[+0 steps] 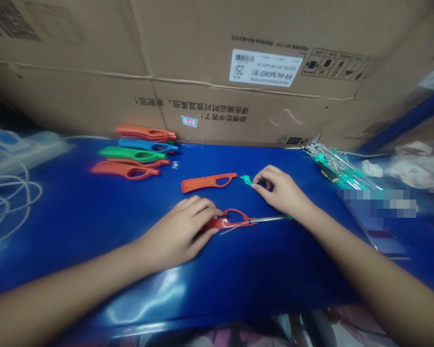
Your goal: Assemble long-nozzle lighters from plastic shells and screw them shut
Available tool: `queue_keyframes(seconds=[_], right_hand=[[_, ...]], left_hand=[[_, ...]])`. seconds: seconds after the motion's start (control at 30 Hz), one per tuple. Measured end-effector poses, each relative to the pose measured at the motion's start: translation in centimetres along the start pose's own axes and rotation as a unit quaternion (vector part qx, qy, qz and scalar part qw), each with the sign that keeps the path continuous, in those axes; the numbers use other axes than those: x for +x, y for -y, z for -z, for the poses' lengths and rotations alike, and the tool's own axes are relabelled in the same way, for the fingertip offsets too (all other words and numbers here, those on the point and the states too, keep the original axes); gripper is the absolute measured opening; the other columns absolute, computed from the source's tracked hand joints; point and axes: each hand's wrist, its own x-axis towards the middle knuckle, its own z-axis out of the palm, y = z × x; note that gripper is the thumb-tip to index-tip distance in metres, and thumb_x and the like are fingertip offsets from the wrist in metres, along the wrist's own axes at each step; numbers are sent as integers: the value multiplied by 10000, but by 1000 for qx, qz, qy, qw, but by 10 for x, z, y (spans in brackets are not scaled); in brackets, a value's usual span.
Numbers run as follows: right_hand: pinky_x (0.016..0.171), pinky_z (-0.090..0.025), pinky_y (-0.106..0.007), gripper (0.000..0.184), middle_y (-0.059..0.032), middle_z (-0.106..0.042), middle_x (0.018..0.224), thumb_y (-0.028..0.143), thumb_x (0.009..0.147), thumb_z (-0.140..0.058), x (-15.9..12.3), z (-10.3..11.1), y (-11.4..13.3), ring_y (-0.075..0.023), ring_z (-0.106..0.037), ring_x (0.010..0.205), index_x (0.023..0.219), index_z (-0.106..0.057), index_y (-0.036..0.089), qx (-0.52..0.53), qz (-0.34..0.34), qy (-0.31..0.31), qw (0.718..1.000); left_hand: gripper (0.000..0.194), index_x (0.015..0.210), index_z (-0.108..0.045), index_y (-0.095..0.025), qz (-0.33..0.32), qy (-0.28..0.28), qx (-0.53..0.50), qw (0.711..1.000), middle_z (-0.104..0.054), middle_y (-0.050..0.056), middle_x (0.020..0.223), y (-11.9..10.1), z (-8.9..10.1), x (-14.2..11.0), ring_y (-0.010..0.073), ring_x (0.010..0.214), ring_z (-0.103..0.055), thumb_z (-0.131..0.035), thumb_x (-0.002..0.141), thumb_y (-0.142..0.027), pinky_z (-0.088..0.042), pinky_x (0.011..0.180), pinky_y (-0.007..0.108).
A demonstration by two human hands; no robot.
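Observation:
My left hand (188,231) is closed around the handle end of an orange utility lighter body (235,212) with a looped opening. From its right end runs a metal tube (269,219), and a thin pale wire (231,230) sticks out beside the loop. My right hand (280,190) pinches a small green plastic piece (246,180) between thumb and fingertips, above the table and right of the lighter. Behind my left hand an orange lighter shell half (198,182) lies apart, touched by neither hand.
Orange, blue and green lighter shells (133,154) lie stacked at the back left, with tiny springs (175,165) beside them. A bag of green parts and a screwdriver (326,172) lie at right. White tubing (7,193) coils at left. A cardboard wall (202,58) closes off the back.

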Motion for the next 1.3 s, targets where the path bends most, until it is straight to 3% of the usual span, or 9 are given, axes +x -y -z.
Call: queue_keyframes(seconds=[0.2,0.4,0.53,0.67,1.0,1.3], right_hand=[[675,-444,-305,135,-57,-611,989,320,904,-658,-2,1,4,-172,-559,739,976,-627,210,-31,11,22,999],[632,-420,-279,116,-34,-622,889,274,950,-619,-7,7,18,-140,-535,687,858,-629,203,52,59,50,996],[671,-438,-263,107,-26,-628,922,273,977,-607,-18,14,37,-126,-541,727,897,-629,205,134,135,158,969],[733,-440,-286,96,-31,-625,958,243,1006,-545,-24,13,46,-153,-579,828,946,-611,206,69,157,206,963],[660,-392,-303,174,-59,-594,978,213,1030,-412,-26,17,47,-167,-521,752,958,-570,201,-105,218,220,945],[616,-345,-315,122,-48,-601,986,167,1000,-456,-28,14,57,-163,-509,716,961,-568,194,-130,234,250,931]], left_hand=[[245,1234,-600,-205,1,1,-3,1000,-624,91,1191,1,1,-2,241,1104,-562,-488,1021,-249,-475,955,415],[252,1237,-602,-201,9,0,-3,1000,-622,94,1169,-2,1,-2,247,1091,-560,-496,1010,-230,-484,949,423],[250,1225,-609,-198,28,-2,-2,1000,-617,99,1150,-4,0,-3,261,1072,-556,-513,995,-217,-492,933,439],[232,1203,-620,-204,36,-1,7,999,-617,97,1159,-4,0,-4,262,1058,-555,-525,991,-220,-489,923,444],[238,1220,-616,-202,29,-14,-2,999,-622,87,1138,-8,-1,-3,238,1039,-571,-510,1010,-239,-494,919,415],[240,1222,-611,-195,27,-6,-4,1000,-616,85,1142,-11,-3,-4,241,1038,-563,-509,1012,-248,-494,911,418]])
